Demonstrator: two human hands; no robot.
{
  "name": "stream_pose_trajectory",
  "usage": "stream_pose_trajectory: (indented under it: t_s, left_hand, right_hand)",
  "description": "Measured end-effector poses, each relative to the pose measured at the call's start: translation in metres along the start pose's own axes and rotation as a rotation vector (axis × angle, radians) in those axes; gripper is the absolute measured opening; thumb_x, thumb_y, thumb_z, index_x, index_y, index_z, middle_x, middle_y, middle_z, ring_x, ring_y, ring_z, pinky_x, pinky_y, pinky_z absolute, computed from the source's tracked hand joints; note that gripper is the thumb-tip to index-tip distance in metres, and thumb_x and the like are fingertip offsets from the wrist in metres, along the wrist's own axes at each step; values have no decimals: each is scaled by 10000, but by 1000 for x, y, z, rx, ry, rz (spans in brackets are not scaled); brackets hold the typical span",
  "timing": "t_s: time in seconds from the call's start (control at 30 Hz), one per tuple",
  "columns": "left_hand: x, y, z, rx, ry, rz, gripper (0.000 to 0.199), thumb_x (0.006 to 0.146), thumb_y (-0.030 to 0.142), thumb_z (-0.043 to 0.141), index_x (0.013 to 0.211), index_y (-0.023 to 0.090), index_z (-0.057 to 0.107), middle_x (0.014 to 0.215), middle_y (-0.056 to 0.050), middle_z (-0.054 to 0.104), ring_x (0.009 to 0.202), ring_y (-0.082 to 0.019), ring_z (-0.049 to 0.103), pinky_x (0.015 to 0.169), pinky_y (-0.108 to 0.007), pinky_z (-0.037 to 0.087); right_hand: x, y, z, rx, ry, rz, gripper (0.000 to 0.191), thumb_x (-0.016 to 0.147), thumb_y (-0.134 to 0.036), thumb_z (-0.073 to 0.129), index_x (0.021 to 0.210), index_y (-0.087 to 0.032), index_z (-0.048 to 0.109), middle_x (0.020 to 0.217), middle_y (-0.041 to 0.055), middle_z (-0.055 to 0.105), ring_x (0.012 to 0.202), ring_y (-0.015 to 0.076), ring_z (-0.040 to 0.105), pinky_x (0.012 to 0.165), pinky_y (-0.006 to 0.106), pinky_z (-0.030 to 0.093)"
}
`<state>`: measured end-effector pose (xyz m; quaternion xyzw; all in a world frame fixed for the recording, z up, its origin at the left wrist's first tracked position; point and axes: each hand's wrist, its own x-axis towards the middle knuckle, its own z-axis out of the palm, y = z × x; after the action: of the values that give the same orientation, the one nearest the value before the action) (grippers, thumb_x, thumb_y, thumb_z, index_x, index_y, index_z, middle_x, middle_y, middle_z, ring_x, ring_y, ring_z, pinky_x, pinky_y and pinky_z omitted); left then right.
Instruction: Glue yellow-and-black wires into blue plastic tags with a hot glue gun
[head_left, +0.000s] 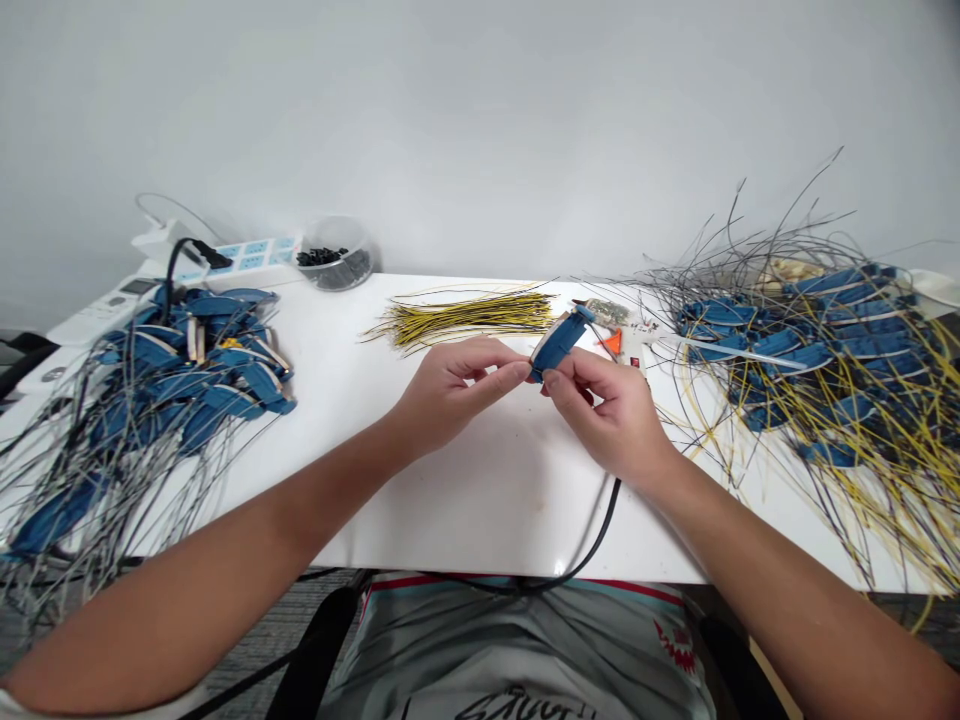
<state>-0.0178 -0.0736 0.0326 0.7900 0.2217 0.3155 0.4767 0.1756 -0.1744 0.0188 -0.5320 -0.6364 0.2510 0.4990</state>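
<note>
Over the worktop point(480, 510), left hand point(450, 395) and right hand point(604, 415) pinch a blue connector point(559, 343) between their fingers.

Layout's pretty simple: on the table point(495, 520) there's a heap of wired connectors point(172, 390) on the left and a second heap of wired connectors point(817, 350) on the right, with a bundle of loose wires point(461, 318) lying between them toward the back. Behind the left heap sits a power strip point(240, 260), and a tub of small parts point(335, 262) is just right of it. One connector point(559, 342) is up between the left hand point(450, 395) and right hand point(607, 420), just in front of the bundle.
</note>
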Motion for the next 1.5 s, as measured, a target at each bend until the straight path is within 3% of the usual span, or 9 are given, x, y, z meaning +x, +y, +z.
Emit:
stream_pose_trajectory:
  t_s: [0.27,0.43,0.63,0.83,1.03,1.13,1.3,1.5]
  left_hand:
    - [1,-3,0,-37,2,-17,230,943,393,687,932,211,827,853,-28,748,761,-76,613,659,-197,473]
    - [0,-4,2,-116,-3,-119,270,938,441,681,923,213,826,850,-24,742,721,-74,585,614,-180,493]
    - [1,-2,7,-178,-32,-167,361,991,468,579,1081,207,810,1035,-63,762,892,-117,631,611,-175,525]
    - [2,-5,5,-112,16,-194,382,982,502,578,1115,216,795,1070,-69,756,923,-125,647,615,-174,527]
    - [1,1,6,-33,49,-140,332,894,491,716,994,180,779,1012,-71,756,892,-123,659,602,-177,493]
    - [1,3,7,33,102,-108,299,864,467,758,969,189,789,979,-57,758,875,-113,661,590,-177,460]
    - [2,2,8,106,147,-85,276,890,451,729,904,180,785,920,-44,757,825,-100,649,562,-187,415]
    - [2,4,7,175,88,-35,255,939,421,670,894,176,727,921,-25,719,850,-85,624,637,-179,447]
  right_hand:
    - [1,-2,0,2,-16,16,269,1035,-304,558,790,-193,538,790,35,594,670,141,434,569,302,310]
    - [2,2,0,31,-13,45,280,1036,-346,569,806,-186,567,828,49,614,696,147,480,588,300,337]
    - [3,6,0,129,40,125,294,1028,-377,585,807,-183,591,640,-16,474,573,116,367,532,281,271]
    - [3,6,0,125,79,174,262,1010,-352,601,812,-181,615,611,-23,457,551,116,343,509,279,248]
    - [3,7,1,-9,111,103,267,995,-346,603,783,-184,597,703,12,547,604,127,409,542,280,304]
    - [3,6,2,-62,113,73,270,993,-321,596,759,-189,568,660,-7,494,596,124,398,544,280,295]
    - [2,4,3,-96,108,66,262,985,-293,597,748,-189,551,631,-26,444,574,112,365,535,281,270]
    - [2,4,3,-99,148,82,254,969,-290,604,742,-191,552,625,-23,451,571,117,363,531,282,269]
